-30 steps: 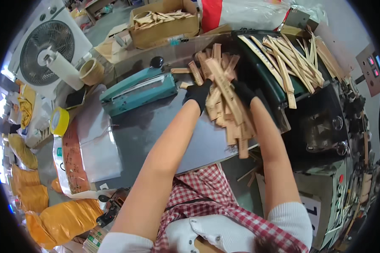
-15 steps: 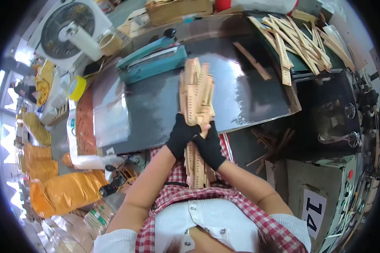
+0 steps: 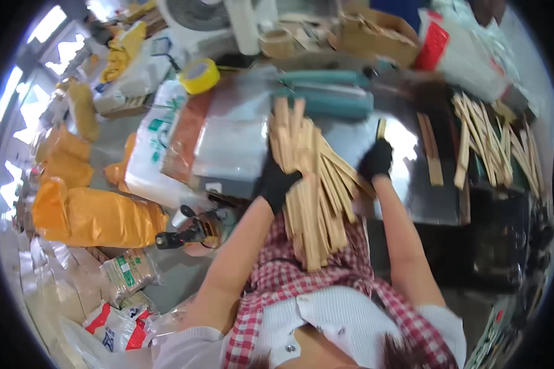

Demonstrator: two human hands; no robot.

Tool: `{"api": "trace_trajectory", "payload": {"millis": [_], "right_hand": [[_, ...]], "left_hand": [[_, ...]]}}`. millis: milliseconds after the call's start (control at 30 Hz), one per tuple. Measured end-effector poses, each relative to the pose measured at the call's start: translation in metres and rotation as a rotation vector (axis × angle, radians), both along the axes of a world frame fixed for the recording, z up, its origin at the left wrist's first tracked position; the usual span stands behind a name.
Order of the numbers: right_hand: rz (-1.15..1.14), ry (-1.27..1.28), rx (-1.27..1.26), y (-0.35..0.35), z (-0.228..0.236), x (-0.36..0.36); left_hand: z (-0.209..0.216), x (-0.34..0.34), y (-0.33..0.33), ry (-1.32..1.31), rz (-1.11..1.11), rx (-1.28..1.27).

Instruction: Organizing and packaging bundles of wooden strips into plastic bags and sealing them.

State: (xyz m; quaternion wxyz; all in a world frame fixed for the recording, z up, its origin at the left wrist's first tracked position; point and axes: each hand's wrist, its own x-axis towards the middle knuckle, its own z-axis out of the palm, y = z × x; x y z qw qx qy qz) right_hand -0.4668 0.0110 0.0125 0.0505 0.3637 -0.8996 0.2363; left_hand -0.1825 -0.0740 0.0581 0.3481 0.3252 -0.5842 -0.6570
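A thick bundle of pale wooden rulers (image 3: 311,197) stands between my arms, its lower end against my checked apron. My left hand (image 3: 278,181), in a black glove, is closed around the left side of the bundle. Several rulers fan out to the right from it. My right hand (image 3: 375,161), also black-gloved, is apart from the bundle over the dark tabletop (image 3: 345,132). It is closed and slightly blurred, and a short pale end like a ruler's (image 3: 381,128) pokes out beyond its fingers.
Behind the bundle lies a teal bag sealer (image 3: 326,95). Two loose rulers (image 3: 431,147) and a heap of rulers (image 3: 483,141) lie at the right. Yellow tape (image 3: 199,76) and clear plastic bags (image 3: 237,132) are at the left, with a cardboard box (image 3: 375,34) behind.
My right hand has left the bundle and moved to the right. The bundle has turned and its rulers have spread out. The whole view has swung to the left.
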Motion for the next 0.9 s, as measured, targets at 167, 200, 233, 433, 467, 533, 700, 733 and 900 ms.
{"api": "trace_trajectory", "payload": {"millis": [167, 200, 233, 433, 467, 533, 700, 733, 900], "right_hand": [[0.387, -0.557, -0.256, 0.032, -0.009, 0.080], [0.259, -0.683, -0.128, 0.027, 0.022, 0.106], [0.245, -0.803, -0.296, 0.030, 0.041, 0.120], [0.600, -1.404, -0.397, 0.059, 0.072, 0.144], [0.596, -1.335, -0.392, 0.057, 0.069, 0.147], [0.608, -1.393, -0.327, 0.031, 0.074, 0.139], [0.688, -1.033, -0.633, 0.020, 0.101, 0.103], [0.755, -0.955, -0.583, 0.022, 0.127, 0.094], [0.976, -0.226, -0.544, 0.029, 0.168, 0.062]], "left_hand": [[-0.011, -0.037, 0.013, 0.077, -0.096, 0.318], [-0.016, -0.047, 0.016, 0.060, -0.105, 0.368], [-0.016, -0.052, 0.021, 0.037, -0.131, 0.435], [0.026, 0.008, 0.060, 0.220, -0.397, 0.825], [0.050, 0.006, 0.063, 0.166, -0.292, 0.852], [0.026, -0.004, 0.047, 0.152, -0.181, 0.771], [0.093, -0.056, 0.037, 0.296, -0.200, 0.358], [0.109, -0.060, 0.040, 0.338, -0.148, 0.182], [0.139, -0.072, 0.016, 0.253, -0.158, -0.236]]}}
